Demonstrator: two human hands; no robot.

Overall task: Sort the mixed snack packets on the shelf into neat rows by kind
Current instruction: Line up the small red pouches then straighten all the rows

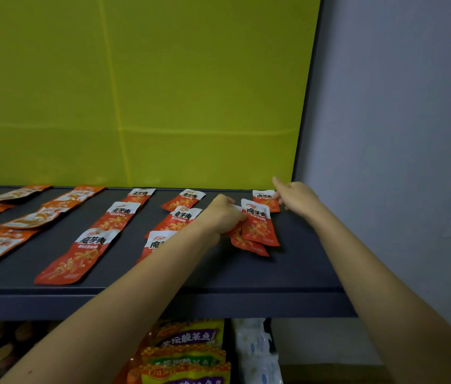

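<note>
behind the dark grey shelf (288, 270) stands a yellow-green back panel (135, 92), with a pale grey wall (398, 106) to the right. red-and-white snack packets lie flat on the shelf in rows running front to back: one row of three ends in a front packet (73, 257) near the shelf edge, and a second row (181, 202) sits just right of it, partly hidden by my forearm. further left lie orange packets (27, 221) of another kind, also in lines. my left hand (223, 214) is curled, fingers closed on the upper edges of two overlapping red packets (257, 228) that fan out from it, the lower one poking out beneath the upper. my right hand (295, 196) reaches to the back right corner, its fingers loosely bent against the far-right packet (264, 199) at the rear; i cannot tell whether they grip it or just touch it. below the shelf, yellow-and-purple bags (188, 353) are stacked beside white pouches (257, 353).
</note>
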